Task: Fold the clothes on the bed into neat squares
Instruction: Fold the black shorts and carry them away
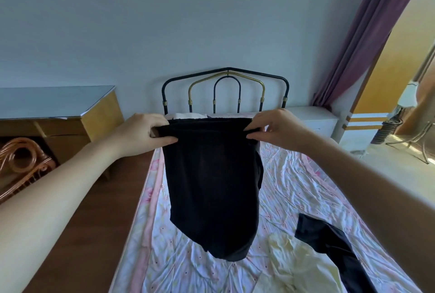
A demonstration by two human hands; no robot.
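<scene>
Clothes are lying nearest: a pale yellow garment [292, 266] and a dark strip of cloth [329, 243], likely awaiting folding. Beyond, the left hand [143, 130] and right hand [277, 128] are pinching a black fabric garment [211, 186] by its top corners, hanging it over the floral-sheeted bed [306, 182], probably to straighten it.

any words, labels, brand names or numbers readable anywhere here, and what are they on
None: no readable text shows in this view.
Black fabric garment held up by both hands: no tag or print visible.
Pink floral bed sheet: pattern only, no lettering.
Pale yellow garment and dark garment on the bed: no visible label.
</scene>
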